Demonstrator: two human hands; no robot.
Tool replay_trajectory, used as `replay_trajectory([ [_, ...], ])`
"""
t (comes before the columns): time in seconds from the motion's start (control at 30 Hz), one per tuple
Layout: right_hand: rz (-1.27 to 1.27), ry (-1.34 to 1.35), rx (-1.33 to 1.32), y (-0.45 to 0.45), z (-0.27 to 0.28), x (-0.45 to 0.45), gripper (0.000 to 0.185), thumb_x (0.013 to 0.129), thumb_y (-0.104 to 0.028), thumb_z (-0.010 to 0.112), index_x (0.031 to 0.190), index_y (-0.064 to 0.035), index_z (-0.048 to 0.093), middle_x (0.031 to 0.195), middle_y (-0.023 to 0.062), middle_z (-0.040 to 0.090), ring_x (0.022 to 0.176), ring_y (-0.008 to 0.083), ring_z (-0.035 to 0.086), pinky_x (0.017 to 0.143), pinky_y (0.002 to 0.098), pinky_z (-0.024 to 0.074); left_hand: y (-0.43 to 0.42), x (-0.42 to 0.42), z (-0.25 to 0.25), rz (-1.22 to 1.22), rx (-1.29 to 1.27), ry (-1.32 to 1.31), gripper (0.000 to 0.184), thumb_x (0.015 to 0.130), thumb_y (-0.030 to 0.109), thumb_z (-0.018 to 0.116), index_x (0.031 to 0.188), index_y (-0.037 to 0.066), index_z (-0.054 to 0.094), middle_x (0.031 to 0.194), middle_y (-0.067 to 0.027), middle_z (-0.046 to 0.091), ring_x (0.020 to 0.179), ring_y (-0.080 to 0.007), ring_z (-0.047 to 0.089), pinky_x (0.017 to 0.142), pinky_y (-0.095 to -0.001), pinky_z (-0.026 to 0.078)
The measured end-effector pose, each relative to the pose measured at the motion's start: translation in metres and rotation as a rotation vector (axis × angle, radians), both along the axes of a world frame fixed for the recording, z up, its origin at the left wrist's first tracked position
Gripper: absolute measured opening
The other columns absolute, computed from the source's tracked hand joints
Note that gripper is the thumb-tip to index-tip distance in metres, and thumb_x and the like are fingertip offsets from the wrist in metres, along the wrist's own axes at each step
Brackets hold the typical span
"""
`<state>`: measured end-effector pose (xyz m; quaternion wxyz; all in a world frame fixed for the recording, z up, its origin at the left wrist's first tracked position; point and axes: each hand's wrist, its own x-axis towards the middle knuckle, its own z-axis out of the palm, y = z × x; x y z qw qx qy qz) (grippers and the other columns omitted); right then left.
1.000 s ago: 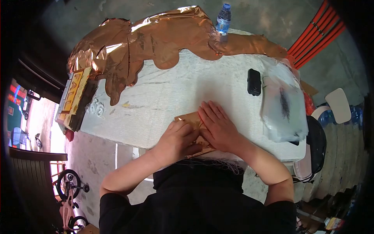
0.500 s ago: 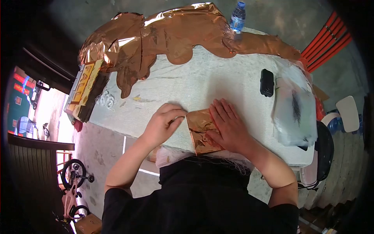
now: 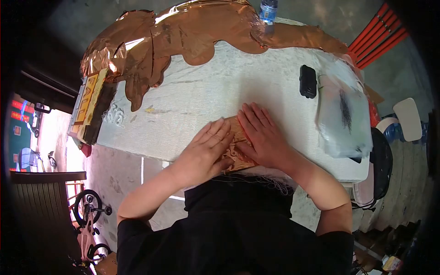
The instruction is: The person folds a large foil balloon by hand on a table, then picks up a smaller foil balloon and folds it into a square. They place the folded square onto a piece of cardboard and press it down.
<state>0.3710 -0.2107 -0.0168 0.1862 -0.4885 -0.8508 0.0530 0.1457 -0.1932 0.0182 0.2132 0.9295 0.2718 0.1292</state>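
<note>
A small rectangular piece of copper-coloured foil lies at the near edge of the white covered table. My left hand rests flat over its left side, fingers stretched out and covering that edge. On its right side lies my right hand, also flat, with the fingertips reaching past the far edge of the foil. Part of the foil, wrinkled and shiny, shows between the two hands.
A large copper foil shape spans the table's far side, with a water bottle by it. At right are a black case and a stack of clear plastic bags. White string and yellow-printed packs lie left.
My left hand first drew back off the foil to the left, fingers curled, and now lies flat on its left side. My right hand has stayed on the foil. The camera view has shifted.
</note>
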Motion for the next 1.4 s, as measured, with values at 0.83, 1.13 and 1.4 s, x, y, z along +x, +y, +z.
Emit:
replay_trajectory([
  [0.83, 0.004, 0.020, 0.007, 0.001, -0.005, 0.001, 0.071, 0.087, -0.038, 0.058, 0.138, 0.0044, 0.035, 0.145, 0.0245, 0.033, 0.137, 0.0395, 0.028, 0.113, 0.0487, 0.0197, 0.012, -0.008, -0.003, 0.052, 0.487, -0.038, 0.035, 0.075, 0.011, 0.063, 0.109, 0.004, 0.064, 0.114, -0.0115, 0.062, 0.112, -0.0268, 0.057, 0.100, -0.0411, 0.043],
  [1.13, 0.001, -0.004, -0.012, 0.003, -0.001, 0.001, 0.072, 0.087, -0.038, 0.057, 0.140, 0.0041, 0.033, 0.146, 0.0245, 0.032, 0.138, 0.0388, 0.026, 0.114, 0.0477, 0.0170, 0.019, -0.012, -0.011, -0.078, 0.577, 0.039, 0.031, 0.074, 0.012, 0.058, 0.102, 0.003, 0.067, 0.112, -0.0098, 0.065, 0.111, -0.0240, 0.060, 0.093, -0.0352, 0.049],
  [1.4, -0.051, -0.033, -0.022, 0.025, -0.009, 0.005, 0.071, 0.089, -0.040, 0.054, 0.140, 0.0036, 0.032, 0.147, 0.0236, 0.030, 0.139, 0.0379, 0.025, 0.115, 0.0466, 0.0171, 0.049, -0.001, -0.014, -0.082, 0.594, 0.026, 0.029, 0.075, 0.012, 0.058, 0.101, 0.005, 0.067, 0.108, -0.0084, 0.066, 0.109, -0.0232, 0.060, 0.090, -0.0336, 0.050],
])
